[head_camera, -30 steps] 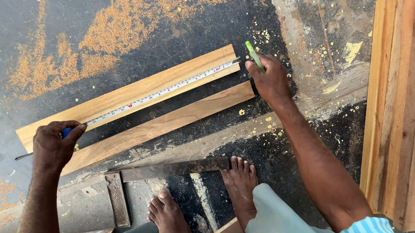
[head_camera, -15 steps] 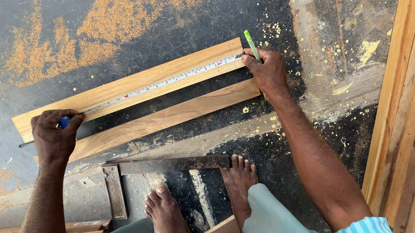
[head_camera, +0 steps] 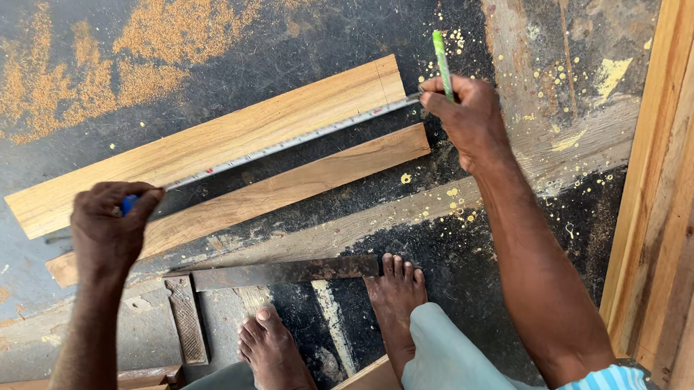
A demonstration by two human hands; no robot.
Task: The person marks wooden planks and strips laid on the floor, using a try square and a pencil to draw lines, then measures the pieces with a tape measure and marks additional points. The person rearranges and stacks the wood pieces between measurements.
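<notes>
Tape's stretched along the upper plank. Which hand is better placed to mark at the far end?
Probably the right hand: it holds the green pencil at the plank end where the tape measure finishes. The left hand pins the tape's other end.

A carpentry workshop: sawdust [head_camera: 145, 46] strewn over the dark floor [head_camera: 268, 28], planks stacked [head_camera: 685, 193] at its right edge, a steel try square [head_camera: 279, 273] lying nearby.

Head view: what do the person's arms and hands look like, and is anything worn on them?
Both forearms are bare, with no gloves, watch or rings visible on the left hand or right hand. A blue-and-white striped sleeve edge shows at the right upper arm.
</notes>
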